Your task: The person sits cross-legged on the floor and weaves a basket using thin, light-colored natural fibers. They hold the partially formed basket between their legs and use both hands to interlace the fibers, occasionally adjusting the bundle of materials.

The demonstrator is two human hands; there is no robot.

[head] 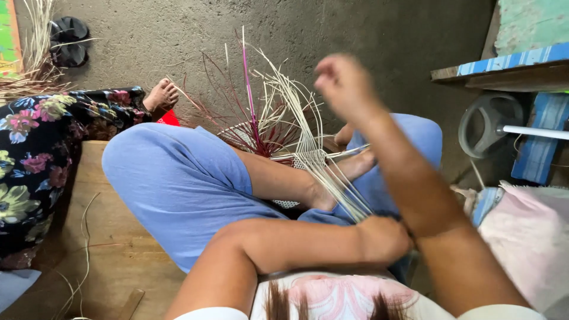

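While the left hand [384, 238] sits low in the middle of the frame with its fingers curled tight, it grips the near ends of a bundle of pale straw strips [332, 178] just above the lap. From that fist the strips run up toward the centre, where they cross into a small woven patch [309, 157] and then fan out loose toward the top. The right hand [342, 83] is raised in the upper centre, blurred; its fingers look folded into a loose fist, though whether they pinch a strand cannot be told. Behind the weave, dark red and pink strips [252, 112] stand up from a round woven base [237, 133] on the grey concrete floor [367, 35]. Blue trousers [178, 184] cover the crossed legs on a wooden board [112, 255]. At the left edge another person in a flowered garment [41, 142] has a bare foot [161, 96] on the floor, with dark sandals [68, 40] in the upper left corner.
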